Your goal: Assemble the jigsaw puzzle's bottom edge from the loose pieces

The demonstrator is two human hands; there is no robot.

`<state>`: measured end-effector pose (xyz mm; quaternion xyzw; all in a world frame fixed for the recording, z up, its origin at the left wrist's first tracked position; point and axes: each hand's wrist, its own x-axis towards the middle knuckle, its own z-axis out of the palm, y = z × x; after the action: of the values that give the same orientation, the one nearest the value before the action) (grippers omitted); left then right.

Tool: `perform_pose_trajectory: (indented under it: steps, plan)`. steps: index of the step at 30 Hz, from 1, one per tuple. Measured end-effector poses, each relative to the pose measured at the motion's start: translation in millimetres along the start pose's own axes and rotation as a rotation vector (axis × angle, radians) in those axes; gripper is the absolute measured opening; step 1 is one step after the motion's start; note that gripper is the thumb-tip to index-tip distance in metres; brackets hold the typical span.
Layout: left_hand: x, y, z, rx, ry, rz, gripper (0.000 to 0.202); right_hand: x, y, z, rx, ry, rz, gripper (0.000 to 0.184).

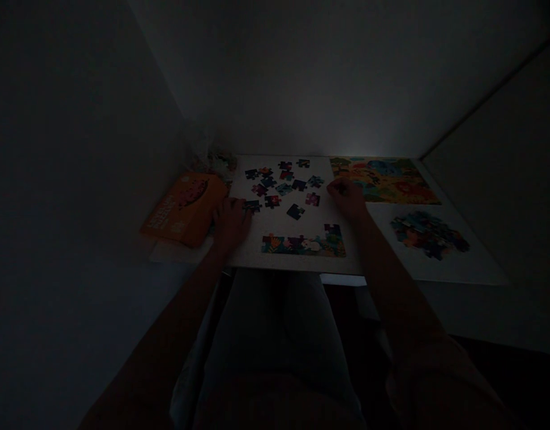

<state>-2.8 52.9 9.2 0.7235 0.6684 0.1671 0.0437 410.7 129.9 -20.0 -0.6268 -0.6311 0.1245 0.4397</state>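
Note:
My left hand (232, 221) rests on the table between the orange puzzle box and a dark puzzle piece (252, 206). Its fingers are slightly bent and apart, and it holds nothing that I can see. Right of the loose puzzle pieces (283, 189), my right hand (347, 198) is closed, with thumb and fingertips drawn together. Whatever may be between them is lost in the dim light. Close to the table's front edge lies a joined strip of puzzle (304, 245), with one dark piece (332, 229) standing up from its right end.
An orange box (187, 206) lies at the left, with crumpled clear plastic (200, 143) behind it. A colourful animal picture (384, 179) covers the back right of the white table (297, 266). Nearer on that side is a heap of pieces (429, 233). Walls border the table.

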Motion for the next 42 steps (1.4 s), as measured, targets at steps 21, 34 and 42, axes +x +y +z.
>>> perform_pose_trajectory:
  steps: [21, 34, 42]
  plan:
    - [-1, 0, -0.5, 0.021, 0.000, 0.007, 0.051, 3, 16, 2, 0.073, 0.013, -0.038, 0.023]
    - [-1, 5, -4.6, 0.026, -0.027, -0.006, 0.052, 3, 17, 2, 0.100, 0.046, -0.006, 0.023]
    - [-2, 3, -2.8, 0.033, -0.021, 0.009, 0.051, 5, 19, 4, 0.130, 0.055, 0.011, 0.028]
